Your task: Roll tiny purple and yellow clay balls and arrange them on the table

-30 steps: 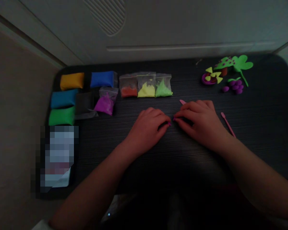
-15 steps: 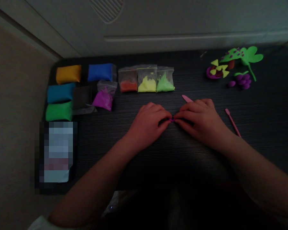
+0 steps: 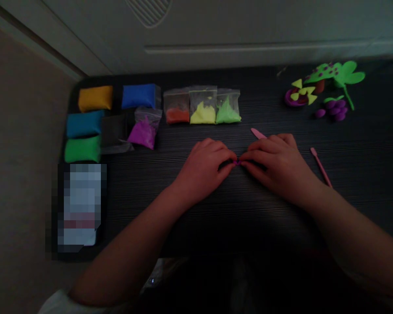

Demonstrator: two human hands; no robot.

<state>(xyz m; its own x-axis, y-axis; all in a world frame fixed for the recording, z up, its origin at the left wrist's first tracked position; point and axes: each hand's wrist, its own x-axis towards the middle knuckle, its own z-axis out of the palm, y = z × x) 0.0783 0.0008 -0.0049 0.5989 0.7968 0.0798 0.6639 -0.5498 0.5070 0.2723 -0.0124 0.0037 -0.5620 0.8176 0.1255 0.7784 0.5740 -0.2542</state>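
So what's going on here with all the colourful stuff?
Someone's left hand and right hand are pinching a tiny purple bit over the dark table. It's too small to tell its shape. The right hand partly hides one pink tool; another pink stick lies right of it. A purple grape-like cluster sits farther back, on the right.

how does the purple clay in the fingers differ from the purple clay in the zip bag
The pinched purple clay shows as a tiny bit; the bagged purple clay is a bigger lump. The pinched purple clay is bare, at the fingertips of the left hand and right hand, while the bagged purple clay lies inside a clear zip bag. Both are purple.
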